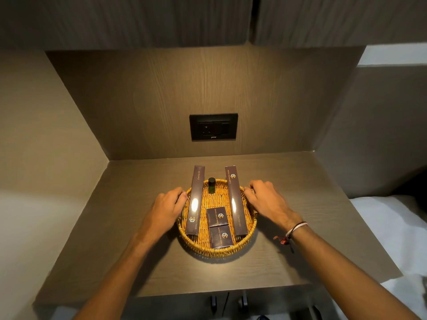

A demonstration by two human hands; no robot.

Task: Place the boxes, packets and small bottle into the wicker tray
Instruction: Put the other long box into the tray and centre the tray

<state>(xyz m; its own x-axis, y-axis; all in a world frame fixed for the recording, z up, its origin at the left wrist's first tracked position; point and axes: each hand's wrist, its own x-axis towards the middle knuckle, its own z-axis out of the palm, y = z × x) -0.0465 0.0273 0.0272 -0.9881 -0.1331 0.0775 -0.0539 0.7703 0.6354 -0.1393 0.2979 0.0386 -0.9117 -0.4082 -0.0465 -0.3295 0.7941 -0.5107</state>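
Observation:
A round wicker tray [219, 251] sits on the brown counter. Inside it, two long dark boxes lean over the far rim: one on the left [195, 200] and one on the right [236, 200]. Two small dark packets [216, 216] [221, 236] lie in the middle toward the near rim. A small dark green bottle [211, 185] stands upright at the far side. My left hand [167, 207] grips the tray's left rim. My right hand [265, 200] grips the right rim.
The counter [129, 227] sits in a wood-panelled niche with walls on the left and behind. A black socket plate [213, 127] is set in the back wall. White bedding [388, 227] lies to the right. Drawer handles [242, 301] show below the front edge.

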